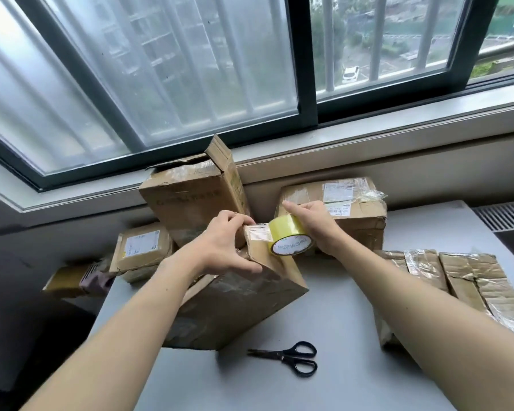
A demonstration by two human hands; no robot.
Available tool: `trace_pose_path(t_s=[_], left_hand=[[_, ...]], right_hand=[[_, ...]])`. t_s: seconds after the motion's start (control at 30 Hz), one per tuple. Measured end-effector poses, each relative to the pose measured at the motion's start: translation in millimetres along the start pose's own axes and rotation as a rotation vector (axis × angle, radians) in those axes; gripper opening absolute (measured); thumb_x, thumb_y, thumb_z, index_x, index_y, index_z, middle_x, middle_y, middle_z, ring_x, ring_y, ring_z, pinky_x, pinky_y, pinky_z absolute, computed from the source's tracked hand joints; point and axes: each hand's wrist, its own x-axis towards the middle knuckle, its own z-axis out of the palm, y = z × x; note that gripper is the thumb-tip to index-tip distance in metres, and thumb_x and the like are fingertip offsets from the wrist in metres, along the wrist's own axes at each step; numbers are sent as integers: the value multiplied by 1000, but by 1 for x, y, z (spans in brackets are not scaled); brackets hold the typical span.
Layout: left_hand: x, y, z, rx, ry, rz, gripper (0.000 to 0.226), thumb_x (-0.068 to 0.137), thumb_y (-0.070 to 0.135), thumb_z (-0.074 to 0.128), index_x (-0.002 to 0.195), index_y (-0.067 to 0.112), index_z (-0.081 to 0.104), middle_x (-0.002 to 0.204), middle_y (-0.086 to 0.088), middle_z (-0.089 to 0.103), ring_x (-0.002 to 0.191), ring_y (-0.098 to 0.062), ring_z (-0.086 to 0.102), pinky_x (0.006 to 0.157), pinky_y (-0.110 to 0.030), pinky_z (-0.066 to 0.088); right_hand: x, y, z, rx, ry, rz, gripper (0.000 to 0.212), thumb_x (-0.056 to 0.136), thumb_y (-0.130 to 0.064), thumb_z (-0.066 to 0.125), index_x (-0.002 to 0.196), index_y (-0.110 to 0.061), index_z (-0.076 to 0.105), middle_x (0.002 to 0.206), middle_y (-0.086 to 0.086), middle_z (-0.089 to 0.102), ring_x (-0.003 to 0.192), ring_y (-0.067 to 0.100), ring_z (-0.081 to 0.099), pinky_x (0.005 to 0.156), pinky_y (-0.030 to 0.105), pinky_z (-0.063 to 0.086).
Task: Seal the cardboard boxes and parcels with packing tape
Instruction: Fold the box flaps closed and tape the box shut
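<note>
Big sliding window (161,84) fills the whole 12 o'clock side, and below it runs the grey counter (353,307). Dead centre on the counter is the tilted box (235,307), tipped up on one edge with its top corner raised toward the window. Right behind it at 12 o'clock stands the tall box (190,203), leaning, one flap sticking up. At 1 o'clock sits the labelled carton (359,215), crinkled clear tape on its lid. Out at 3 o'clock lie the taped parcels (472,286), side by side. At 9 o'clock is the small parcel (143,247), white label facing up.

Now the hands. The left hand (223,241) curls over the tilted box's top corner, fingers pressing the tape end down, thumb along the side. The right hand (312,221) grips the tape roll (291,238), which sits on that same top edge, a short strip stretched between roll and fingers. The black scissors (291,357) lie closed on the counter at 6 o'clock.
</note>
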Motion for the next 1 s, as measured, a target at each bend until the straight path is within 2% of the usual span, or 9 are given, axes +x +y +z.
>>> trace_pose_path(t_s=[0.07, 0.23, 0.33, 0.4, 0.47, 0.57, 0.83, 0.9, 1.0], left_hand=[[-15, -6, -19, -105, 54, 52, 90, 62, 45, 91, 137, 32, 43, 138, 8, 33, 129, -7, 36, 113, -26, 31], [-46, -39, -31, -385, 172, 125, 91, 67, 32, 92, 140, 34, 38, 142, 13, 39, 131, 2, 39, 112, -22, 33], [-62, -71, -19, -486, 102, 51, 94, 69, 23, 90, 143, 35, 32, 147, 10, 36, 134, -2, 40, 117, -31, 33], [-72, -88, -16, -442, 53, -3, 96, 71, 22, 87, 144, 34, 25, 154, 11, 24, 140, -6, 32, 119, -30, 28], [-78, -96, -22, -348, 13, -68, 108, 71, 34, 88, 149, 30, 14, 157, 14, 7, 145, -8, 18, 121, -30, 19], [-78, -101, -24, -314, 24, -109, 141, 54, 62, 88, 155, 31, -5, 156, 20, 4, 145, -5, 12, 123, -35, 15], [-68, -122, 7, -477, 330, -1, 89, 49, 69, 87, 125, 51, 46, 117, 27, 53, 114, -1, 56, 103, -36, 49], [-69, -121, 6, -426, 340, 20, 79, 56, 74, 81, 122, 61, 40, 119, 26, 56, 115, -2, 55, 102, -34, 49], [-66, -124, 4, -112, 321, 21, 92, 63, 90, 59, 139, 43, 35, 138, 13, 47, 129, -10, 42, 106, -44, 44]], right_hand=[[-2, -30, 1, 49, -51, -23, 54, 73, -61, 74, 79, -10, 57, 72, 11, 44, 62, 25, 40, 57, 31, 31], [-16, -91, 23, 158, -200, -159, 47, 87, -44, 70, 51, -15, 66, 57, -3, 58, 53, 13, 55, 60, 28, 45], [-24, -92, 58, 120, -281, -191, 42, 82, -49, 72, 72, -8, 78, 71, 3, 67, 66, 16, 61, 70, 31, 47], [-29, -85, 85, 96, -285, -205, 67, 77, -59, 77, 87, 7, 72, 78, 12, 59, 73, 23, 55, 71, 34, 41], [-33, -82, 111, 52, -298, -219, 76, 75, -63, 76, 88, 11, 64, 78, 11, 49, 72, 25, 45, 64, 33, 35], [-35, -79, 146, -63, -339, -211, 53, 83, -57, 73, 76, -7, 59, 67, 8, 41, 62, 20, 40, 55, 28, 29], [-28, -65, 185, 24, -176, -55, 59, 78, -63, 74, 85, -6, 61, 76, 16, 54, 70, 29, 57, 66, 34, 46], [-25, -73, 192, -150, -150, -164, 53, 88, -53, 69, 64, -8, 54, 64, 12, 44, 58, 25, 44, 54, 30, 35], [-25, -98, 184, -592, -133, -344, 64, 95, -46, 61, 46, -18, 31, 48, 2, 28, 46, 17, 26, 48, 31, 22]])
